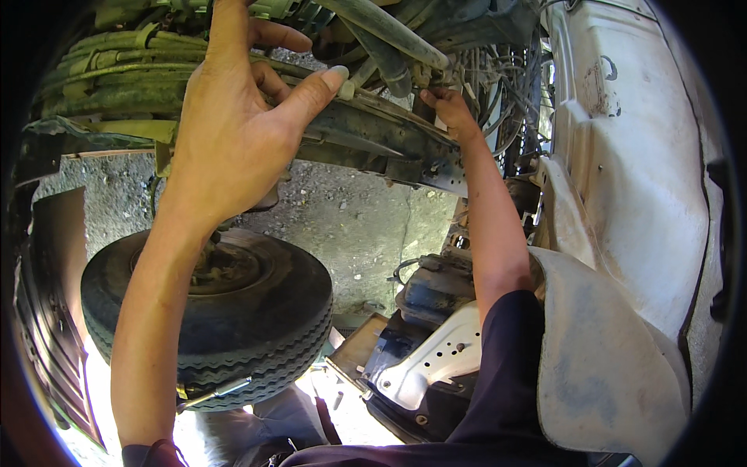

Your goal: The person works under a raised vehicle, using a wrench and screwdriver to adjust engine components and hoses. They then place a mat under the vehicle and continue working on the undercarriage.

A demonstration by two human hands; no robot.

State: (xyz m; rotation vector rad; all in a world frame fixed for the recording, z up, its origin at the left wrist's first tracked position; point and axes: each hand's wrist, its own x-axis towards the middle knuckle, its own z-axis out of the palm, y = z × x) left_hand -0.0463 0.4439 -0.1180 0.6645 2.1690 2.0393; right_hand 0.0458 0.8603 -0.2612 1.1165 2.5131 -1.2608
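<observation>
My left hand [233, 128] hangs over the dirty cables and pipes [117, 66] on a vehicle's frame. Its fingers are apart, with the thumb stretched toward a pale round cap or bolt end [346, 90], and nothing shows in its grasp. Farther right, my right hand [450, 110] reaches in beside the frame rail [350, 140]. There its fingertips are closed by a small fitting [422, 76] near the end of a grey tube [389, 31]; whatever they pinch is too small to make out. Thin wires and lines [498, 97] crowd behind that hand.
A large tyre [257, 327] stands below my left forearm, and a metal hand tool [214, 395] lies on it. Gravel ground [350, 226] shows under the frame. A white perforated bracket [428, 362] is by my right elbow. Dented pale body panels [638, 171] rise at right.
</observation>
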